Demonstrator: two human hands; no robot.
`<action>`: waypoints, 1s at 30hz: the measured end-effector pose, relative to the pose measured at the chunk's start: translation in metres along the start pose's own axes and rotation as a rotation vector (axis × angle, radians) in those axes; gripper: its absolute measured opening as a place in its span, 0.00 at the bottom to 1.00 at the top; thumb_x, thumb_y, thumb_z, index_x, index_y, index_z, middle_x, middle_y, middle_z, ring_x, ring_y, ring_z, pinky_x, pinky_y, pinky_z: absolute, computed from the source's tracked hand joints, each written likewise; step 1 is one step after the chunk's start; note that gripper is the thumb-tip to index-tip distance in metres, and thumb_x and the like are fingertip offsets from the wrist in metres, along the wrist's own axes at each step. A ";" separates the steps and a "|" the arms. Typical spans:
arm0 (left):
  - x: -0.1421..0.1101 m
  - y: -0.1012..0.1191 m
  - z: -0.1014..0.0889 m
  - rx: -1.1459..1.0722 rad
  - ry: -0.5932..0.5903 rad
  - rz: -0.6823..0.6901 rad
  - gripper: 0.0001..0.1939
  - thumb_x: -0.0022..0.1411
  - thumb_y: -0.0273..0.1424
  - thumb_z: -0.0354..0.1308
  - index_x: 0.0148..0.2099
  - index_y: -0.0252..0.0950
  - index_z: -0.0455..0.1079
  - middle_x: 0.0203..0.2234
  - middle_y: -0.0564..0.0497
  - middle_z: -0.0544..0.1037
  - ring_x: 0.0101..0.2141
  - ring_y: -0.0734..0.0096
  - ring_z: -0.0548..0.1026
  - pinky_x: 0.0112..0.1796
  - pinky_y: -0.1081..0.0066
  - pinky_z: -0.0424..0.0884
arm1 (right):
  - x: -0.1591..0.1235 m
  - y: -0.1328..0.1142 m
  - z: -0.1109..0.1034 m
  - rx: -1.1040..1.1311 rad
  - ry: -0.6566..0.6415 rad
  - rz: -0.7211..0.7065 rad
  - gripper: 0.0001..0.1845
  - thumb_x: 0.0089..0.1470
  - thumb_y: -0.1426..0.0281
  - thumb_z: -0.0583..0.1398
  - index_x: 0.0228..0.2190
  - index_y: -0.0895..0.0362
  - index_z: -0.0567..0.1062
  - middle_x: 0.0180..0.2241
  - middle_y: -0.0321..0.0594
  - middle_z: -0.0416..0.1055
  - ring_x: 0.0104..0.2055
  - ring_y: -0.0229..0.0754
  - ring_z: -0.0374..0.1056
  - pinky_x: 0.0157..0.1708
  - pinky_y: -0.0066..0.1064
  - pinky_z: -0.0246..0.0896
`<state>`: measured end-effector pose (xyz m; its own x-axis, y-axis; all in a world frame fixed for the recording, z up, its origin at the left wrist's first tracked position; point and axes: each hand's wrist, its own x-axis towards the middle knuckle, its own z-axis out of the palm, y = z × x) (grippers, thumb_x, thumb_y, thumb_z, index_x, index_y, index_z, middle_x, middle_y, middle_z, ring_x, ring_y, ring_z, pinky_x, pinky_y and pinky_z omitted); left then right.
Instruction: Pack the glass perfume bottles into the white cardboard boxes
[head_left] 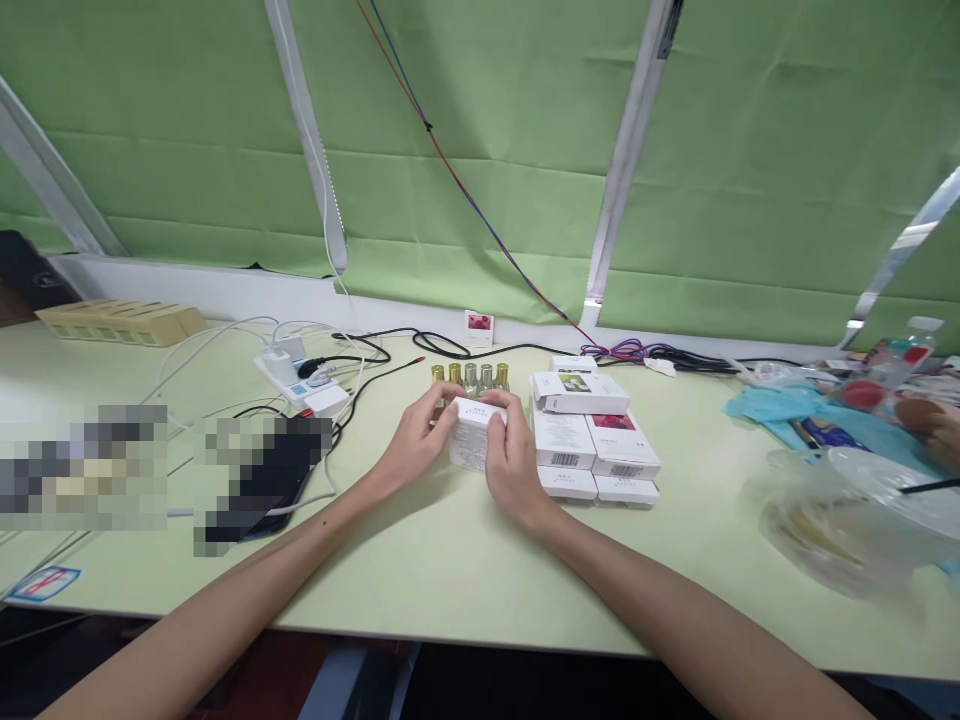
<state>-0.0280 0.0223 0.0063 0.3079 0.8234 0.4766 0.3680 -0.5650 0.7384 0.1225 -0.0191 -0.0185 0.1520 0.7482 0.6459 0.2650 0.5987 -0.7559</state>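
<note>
Between my two hands is a small white box (469, 447) with fine printing on its face, held above the table. My left hand (420, 432) grips its left side, thumb in front and fingers behind. On the right edge, my right hand (514, 460) is closed around the box with the thumb near its top. Several small bottles (471, 378) with gold and silver caps stand in a row just behind it, partly hidden by the box and fingers. To the right lies a stack of white boxes (564, 440), some with red or green pictures.
A power strip (300, 380) with tangled cables and a dark phone-like object (277, 475), blurred out in part, lie at left. Far right are a clear plastic cup (885, 500) and a blue bag (772, 405). A small card-like box (478, 328) leans at the back.
</note>
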 end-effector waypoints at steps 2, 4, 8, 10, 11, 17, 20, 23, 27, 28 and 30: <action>0.000 0.000 -0.001 -0.004 -0.018 0.004 0.17 0.70 0.44 0.48 0.49 0.38 0.68 0.25 0.55 0.71 0.22 0.74 0.65 0.24 0.73 0.62 | 0.001 -0.001 0.000 0.020 -0.001 0.006 0.14 0.68 0.69 0.45 0.49 0.54 0.66 0.50 0.46 0.72 0.55 0.44 0.68 0.56 0.41 0.63; 0.001 0.000 -0.002 -0.014 -0.044 0.004 0.18 0.70 0.45 0.47 0.49 0.38 0.68 0.25 0.55 0.71 0.21 0.74 0.65 0.24 0.73 0.62 | 0.002 -0.002 0.000 0.034 -0.003 0.011 0.14 0.68 0.69 0.45 0.48 0.54 0.67 0.50 0.45 0.71 0.55 0.44 0.68 0.56 0.41 0.63; 0.000 0.001 -0.004 -0.026 -0.092 0.024 0.19 0.71 0.46 0.46 0.50 0.38 0.69 0.29 0.53 0.73 0.22 0.74 0.65 0.24 0.73 0.61 | 0.003 -0.003 0.000 0.040 0.002 0.010 0.14 0.67 0.70 0.45 0.47 0.53 0.67 0.49 0.45 0.72 0.54 0.43 0.68 0.55 0.41 0.64; 0.000 0.001 -0.004 -0.026 -0.101 0.028 0.19 0.71 0.46 0.46 0.50 0.38 0.69 0.30 0.52 0.74 0.24 0.73 0.66 0.25 0.72 0.62 | 0.003 -0.003 0.000 0.026 0.012 0.007 0.14 0.67 0.70 0.45 0.47 0.53 0.68 0.48 0.44 0.72 0.53 0.44 0.69 0.54 0.41 0.65; -0.001 0.002 -0.004 -0.021 -0.102 0.027 0.19 0.71 0.46 0.46 0.50 0.38 0.69 0.30 0.52 0.74 0.24 0.72 0.67 0.25 0.72 0.63 | 0.002 -0.003 0.000 0.013 0.020 0.008 0.14 0.68 0.69 0.45 0.47 0.53 0.68 0.48 0.44 0.72 0.52 0.44 0.69 0.53 0.41 0.65; -0.003 0.005 -0.003 0.091 -0.094 0.085 0.20 0.71 0.45 0.48 0.53 0.37 0.70 0.39 0.48 0.79 0.33 0.68 0.74 0.31 0.72 0.68 | -0.003 0.002 0.002 -0.085 0.092 -0.012 0.13 0.70 0.65 0.47 0.50 0.53 0.66 0.51 0.46 0.70 0.55 0.45 0.67 0.57 0.43 0.63; -0.003 0.007 -0.001 0.145 -0.084 0.110 0.20 0.69 0.45 0.51 0.54 0.37 0.70 0.45 0.46 0.79 0.38 0.65 0.76 0.31 0.72 0.70 | -0.004 0.004 0.002 -0.112 0.122 -0.075 0.13 0.70 0.66 0.48 0.52 0.53 0.66 0.52 0.48 0.68 0.57 0.46 0.65 0.58 0.46 0.62; -0.003 0.004 0.000 0.151 -0.069 0.119 0.20 0.68 0.44 0.53 0.54 0.37 0.69 0.44 0.47 0.79 0.38 0.66 0.76 0.31 0.72 0.71 | -0.005 0.003 0.003 -0.142 0.137 -0.132 0.14 0.69 0.67 0.49 0.54 0.52 0.65 0.53 0.48 0.67 0.59 0.47 0.63 0.60 0.48 0.62; -0.003 0.001 0.001 0.184 0.012 0.141 0.17 0.67 0.42 0.56 0.51 0.38 0.70 0.35 0.52 0.78 0.28 0.72 0.72 0.30 0.73 0.69 | -0.007 -0.001 0.004 -0.180 0.124 -0.217 0.17 0.67 0.70 0.51 0.57 0.51 0.63 0.56 0.49 0.63 0.63 0.48 0.60 0.62 0.52 0.60; -0.004 0.001 0.002 0.207 0.051 0.139 0.16 0.66 0.42 0.57 0.50 0.38 0.70 0.31 0.54 0.76 0.26 0.73 0.70 0.29 0.73 0.67 | -0.007 -0.002 0.004 -0.192 0.120 -0.237 0.18 0.67 0.70 0.52 0.57 0.50 0.62 0.57 0.50 0.63 0.64 0.49 0.60 0.63 0.53 0.60; -0.004 0.002 0.003 0.260 0.144 0.129 0.15 0.64 0.42 0.60 0.47 0.38 0.70 0.24 0.58 0.71 0.22 0.75 0.65 0.27 0.73 0.65 | -0.008 -0.004 0.005 -0.225 0.112 -0.268 0.20 0.66 0.72 0.52 0.58 0.51 0.61 0.57 0.51 0.62 0.64 0.50 0.59 0.62 0.54 0.59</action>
<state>-0.0255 0.0177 0.0048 0.2462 0.7327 0.6345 0.5517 -0.6442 0.5298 0.1159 -0.0261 -0.0217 0.1490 0.5295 0.8351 0.5110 0.6818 -0.5235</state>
